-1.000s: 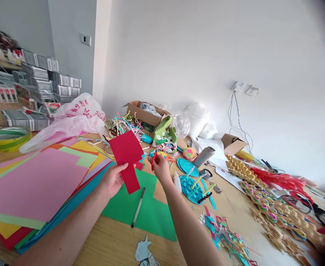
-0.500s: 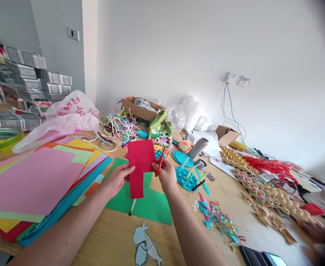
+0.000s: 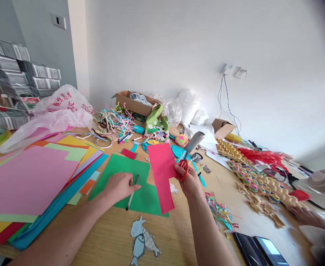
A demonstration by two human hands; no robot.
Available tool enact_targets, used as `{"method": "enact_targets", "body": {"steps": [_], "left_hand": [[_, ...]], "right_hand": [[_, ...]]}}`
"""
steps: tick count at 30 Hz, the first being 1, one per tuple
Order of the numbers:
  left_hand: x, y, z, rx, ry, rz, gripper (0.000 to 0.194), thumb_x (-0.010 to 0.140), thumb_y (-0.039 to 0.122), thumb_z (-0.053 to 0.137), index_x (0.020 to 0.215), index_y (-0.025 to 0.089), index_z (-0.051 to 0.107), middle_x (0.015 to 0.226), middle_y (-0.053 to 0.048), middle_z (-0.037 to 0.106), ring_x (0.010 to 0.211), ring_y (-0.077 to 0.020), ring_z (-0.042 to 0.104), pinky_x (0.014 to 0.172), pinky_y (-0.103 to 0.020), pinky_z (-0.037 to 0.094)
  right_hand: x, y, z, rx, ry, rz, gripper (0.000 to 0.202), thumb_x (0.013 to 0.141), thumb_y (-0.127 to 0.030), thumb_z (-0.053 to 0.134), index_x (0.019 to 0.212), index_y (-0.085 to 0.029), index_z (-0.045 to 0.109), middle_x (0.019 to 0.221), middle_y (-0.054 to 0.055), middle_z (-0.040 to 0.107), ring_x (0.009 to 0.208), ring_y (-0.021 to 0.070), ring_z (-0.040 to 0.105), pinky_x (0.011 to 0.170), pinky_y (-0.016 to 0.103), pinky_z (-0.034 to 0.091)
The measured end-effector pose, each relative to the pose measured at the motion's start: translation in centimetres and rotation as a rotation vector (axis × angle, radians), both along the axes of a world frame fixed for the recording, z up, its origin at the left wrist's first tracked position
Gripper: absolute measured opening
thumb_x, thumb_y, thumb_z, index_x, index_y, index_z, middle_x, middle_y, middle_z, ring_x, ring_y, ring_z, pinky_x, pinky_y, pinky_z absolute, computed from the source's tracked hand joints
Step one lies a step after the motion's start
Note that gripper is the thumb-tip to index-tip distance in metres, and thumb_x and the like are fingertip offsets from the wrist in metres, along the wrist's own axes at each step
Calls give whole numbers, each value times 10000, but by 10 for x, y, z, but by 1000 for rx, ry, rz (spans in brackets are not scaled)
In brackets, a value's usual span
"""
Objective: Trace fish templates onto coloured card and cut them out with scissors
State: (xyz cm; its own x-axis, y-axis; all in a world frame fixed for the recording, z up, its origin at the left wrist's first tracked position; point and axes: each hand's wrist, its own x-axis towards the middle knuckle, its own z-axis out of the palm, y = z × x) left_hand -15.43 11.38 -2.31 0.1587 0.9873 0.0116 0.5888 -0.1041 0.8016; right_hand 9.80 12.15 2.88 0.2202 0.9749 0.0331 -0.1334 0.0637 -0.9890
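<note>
My right hand (image 3: 189,180) holds red-handled scissors (image 3: 183,170) and, at its right edge, a red sheet of paper (image 3: 162,173) with a notch cut from its lower right. My left hand (image 3: 121,189) hovers over or rests on a green sheet (image 3: 148,195), fingers curled and thumb stretched toward a thin pen (image 3: 132,192); whether it touches the pen is unclear. Paper fish cutouts (image 3: 138,245) lie on the wood near the front edge. A white fish shape (image 3: 173,188) shows beside the red sheet.
Stacked coloured paper (image 3: 34,181) lies at left. Pipe cleaners (image 3: 114,122), a cardboard box (image 3: 134,103) and a metal flask (image 3: 195,141) are behind. Paper scraps (image 3: 220,210), two phones (image 3: 258,251) and, partly visible, another person's hand (image 3: 308,216) are at right.
My left hand has let go of the red sheet and moved down beside the pen. My right hand has carried the sheet and scissors to the right. The view has shifted slightly.
</note>
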Motion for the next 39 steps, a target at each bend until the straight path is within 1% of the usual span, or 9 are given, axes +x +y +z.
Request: {"method": "enact_targets", "body": {"steps": [5,9,16,19,22,27,30,35,39], "left_hand": [[8,-8,-8,41,219,-20,191,675,268,666,538,224,540,607,-69,634,710,-284,633,615,-311,350],[8,-3,-4,38,289,-8,143,654,244,629,532,224,559,634,-76,665,683,-265,633,566,-294,313],[-47,19,42,42,311,232,205,731,367,552,594,221,597,649,-58,684,684,-227,632,570,-269,327],[-71,15,62,75,274,368,214,739,402,539,656,219,612,726,-53,709,713,-221,633,591,-264,350],[-77,4,71,102,264,401,194,729,393,552,642,224,594,690,-29,701,684,-207,624,588,-260,350],[-75,-9,62,91,292,354,174,737,369,551,634,229,569,621,-9,679,642,-195,627,577,-250,346],[-76,-10,51,95,298,326,198,755,387,546,633,232,563,604,-5,673,621,-189,624,574,-249,342],[-67,-10,38,129,344,234,181,781,359,540,658,229,566,629,-18,680,599,-181,609,566,-257,324],[-53,-12,30,181,432,132,150,792,312,548,670,226,563,660,-31,679,623,-186,605,565,-269,311]], "right_hand": [[2,-3,-8,-53,22,92,375,512,-371,864,677,-157,603,584,-33,526,515,89,435,490,216,341],[-2,1,-12,-81,-22,179,385,528,-385,855,706,-158,599,579,-42,513,512,88,429,486,212,328],[-21,18,-12,-72,-320,403,361,614,-468,761,723,-167,596,572,-37,524,498,94,445,473,217,336],[-42,29,-20,-95,-415,540,358,582,-459,777,692,-168,600,549,-37,538,485,100,455,458,218,347],[-68,42,-33,-105,-489,644,322,571,-417,786,652,-170,597,547,-34,562,478,102,468,457,219,357],[-101,59,-44,-55,-665,718,170,623,-268,741,620,-180,596,533,-53,561,493,100,481,479,208,350],[-108,62,-42,0,-789,667,180,634,-224,730,588,-187,560,494,-66,509,469,91,428,470,208,293],[-94,51,-34,118,-936,437,266,700,-222,672,568,-204,443,522,-49,445,509,100,344,504,241,222],[-65,22,-25,127,-991,347,243,761,-274,608,615,-216,422,553,-31,469,517,117,353,513,252,227]]}}
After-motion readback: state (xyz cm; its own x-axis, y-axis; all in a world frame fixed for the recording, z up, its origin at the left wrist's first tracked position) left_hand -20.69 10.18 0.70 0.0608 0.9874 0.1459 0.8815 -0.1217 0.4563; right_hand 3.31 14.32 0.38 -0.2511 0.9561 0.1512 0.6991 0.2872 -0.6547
